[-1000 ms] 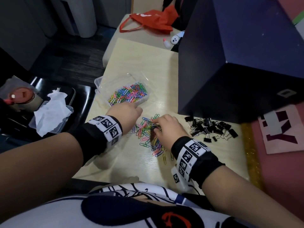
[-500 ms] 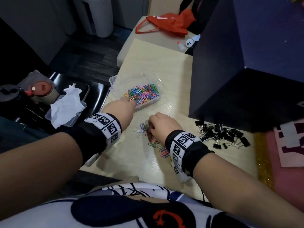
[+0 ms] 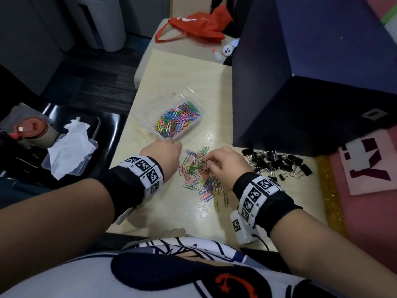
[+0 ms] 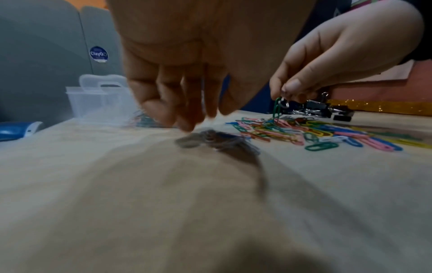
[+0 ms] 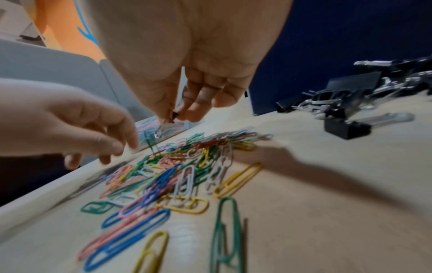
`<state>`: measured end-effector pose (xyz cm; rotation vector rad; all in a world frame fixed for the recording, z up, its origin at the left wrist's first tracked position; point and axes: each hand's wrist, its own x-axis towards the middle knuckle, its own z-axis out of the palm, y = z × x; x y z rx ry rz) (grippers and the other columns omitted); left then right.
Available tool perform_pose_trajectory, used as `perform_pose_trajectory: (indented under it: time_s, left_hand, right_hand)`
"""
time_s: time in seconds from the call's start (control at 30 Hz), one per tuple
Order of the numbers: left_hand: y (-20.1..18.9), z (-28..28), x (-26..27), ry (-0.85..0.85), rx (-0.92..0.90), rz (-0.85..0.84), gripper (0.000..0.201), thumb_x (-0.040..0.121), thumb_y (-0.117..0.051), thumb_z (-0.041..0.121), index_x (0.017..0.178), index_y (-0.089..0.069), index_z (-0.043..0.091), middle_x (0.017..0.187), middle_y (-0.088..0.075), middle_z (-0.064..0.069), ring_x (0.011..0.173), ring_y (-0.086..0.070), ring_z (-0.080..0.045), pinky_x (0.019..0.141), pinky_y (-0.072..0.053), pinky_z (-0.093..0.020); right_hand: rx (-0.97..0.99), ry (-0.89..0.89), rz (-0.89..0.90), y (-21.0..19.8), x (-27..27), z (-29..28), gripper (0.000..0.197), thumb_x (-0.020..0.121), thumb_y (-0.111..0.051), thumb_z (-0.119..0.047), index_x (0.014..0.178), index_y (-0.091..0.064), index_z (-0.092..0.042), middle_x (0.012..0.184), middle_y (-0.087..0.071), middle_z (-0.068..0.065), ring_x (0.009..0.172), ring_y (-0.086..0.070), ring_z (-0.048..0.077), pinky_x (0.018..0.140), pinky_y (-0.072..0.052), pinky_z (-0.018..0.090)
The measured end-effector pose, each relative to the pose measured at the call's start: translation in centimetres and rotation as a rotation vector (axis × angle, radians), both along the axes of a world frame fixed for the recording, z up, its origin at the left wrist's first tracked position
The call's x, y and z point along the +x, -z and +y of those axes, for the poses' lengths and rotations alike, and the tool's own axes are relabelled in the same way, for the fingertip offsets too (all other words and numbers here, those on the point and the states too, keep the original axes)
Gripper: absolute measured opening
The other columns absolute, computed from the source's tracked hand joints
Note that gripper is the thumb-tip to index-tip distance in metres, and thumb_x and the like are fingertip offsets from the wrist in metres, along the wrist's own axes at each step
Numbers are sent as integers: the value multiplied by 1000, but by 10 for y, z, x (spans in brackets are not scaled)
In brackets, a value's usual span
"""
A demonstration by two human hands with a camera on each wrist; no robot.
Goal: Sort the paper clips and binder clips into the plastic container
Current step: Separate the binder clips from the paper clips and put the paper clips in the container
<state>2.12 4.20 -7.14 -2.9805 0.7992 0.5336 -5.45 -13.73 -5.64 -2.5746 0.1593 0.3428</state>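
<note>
Above the table [image 3: 171,211], a small binder clip [image 5: 174,116] is now pinched by the right hand [image 3: 227,166]; the left hand [image 3: 163,155], fingers loosely hanging, has withdrawn from the plastic container [image 3: 193,123].

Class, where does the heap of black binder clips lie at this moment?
In the head view, the black binder clips lie on the table, to the right of the right hand, below the dark blue box.

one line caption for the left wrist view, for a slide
Right hand pinches a small binder clip above colored paper clips.
</note>
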Motion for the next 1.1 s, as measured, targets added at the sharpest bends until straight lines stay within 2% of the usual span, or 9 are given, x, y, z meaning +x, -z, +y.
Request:
perform_pose_trajectory:
  time_s: [0.17,0.37,0.5,0.57,0.67,0.77,0.87,1.0,1.1]
  left_hand:
    - [8,-9,-2,41,82,83,23,91,-48,11,113,-47,5,112,-52,-16,95,-60,-33,78,-53,-41]
    - [2,-28,-10,102,-99,193,32,92,-45,16,122,-56,17,116,-57,-12,107,-56,-30,89,-47,-37]
    - [1,-28,-2,6,-149,184,36,95,-42,18,130,-47,13,121,-54,-14,108,-56,-32,92,-49,-43]
    - [0,-28,0,-38,-126,208,40,93,-42,15,133,-41,13,123,-50,-15,109,-55,-33,91,-49,-46]
    - [1,-30,-4,-26,-86,252,39,94,-40,13,134,-40,15,121,-46,-15,106,-56,-34,92,-48,-46]
    - [3,-35,-18,33,-82,324,44,94,-39,14,138,-40,19,124,-44,-14,111,-55,-34,97,-45,-44]
    - [-5,-39,-22,61,-120,332,47,94,-42,18,140,-38,21,130,-45,-13,115,-53,-31,98,-45,-41]
    - [-18,-34,-3,-32,-73,213,38,91,-45,14,128,-45,14,123,-53,-13,103,-59,-30,88,-52,-44]
    - [-25,-24,-2,-67,98,219,27,90,-48,9,116,-41,7,91,-58,-10,81,-60,-28,68,-52,-36]
  right_hand:
    - [61,69,2,0,-7,-5,14,94,-51,-18,100,-62,-25,98,-61,-5,77,-57,7,79,-46,23]
    - [10,59,-15,3,-8,-9,24,94,-47,-16,103,-67,-26,105,-55,-2,91,-55,14,85,-43,25]
    - [-41,221,-93,5,-10,-23,20,93,-48,-15,101,-66,-19,108,-53,2,88,-55,15,83,-42,22]
    - [-67,373,-79,5,-12,-36,24,93,-45,-13,107,-65,-15,117,-49,6,96,-55,20,85,-38,21]
    - [-105,508,-7,4,-15,-53,34,94,-42,-11,124,-58,-15,132,-41,10,109,-54,25,93,-41,27]
    - [-229,486,62,6,-23,-59,47,92,-44,-8,138,-44,-18,143,-34,7,124,-42,27,101,-38,33]
    - [-278,436,-10,6,-30,-51,48,90,-45,-6,135,-45,-22,140,-37,5,125,-37,26,101,-36,34]
    - [-164,216,3,13,-30,-27,47,88,-44,2,130,-51,-17,129,-45,6,120,-47,23,99,-39,30]
    - [-199,193,147,14,-30,-15,59,84,-44,6,139,-39,-14,136,-36,9,125,-40,26,102,-38,33]
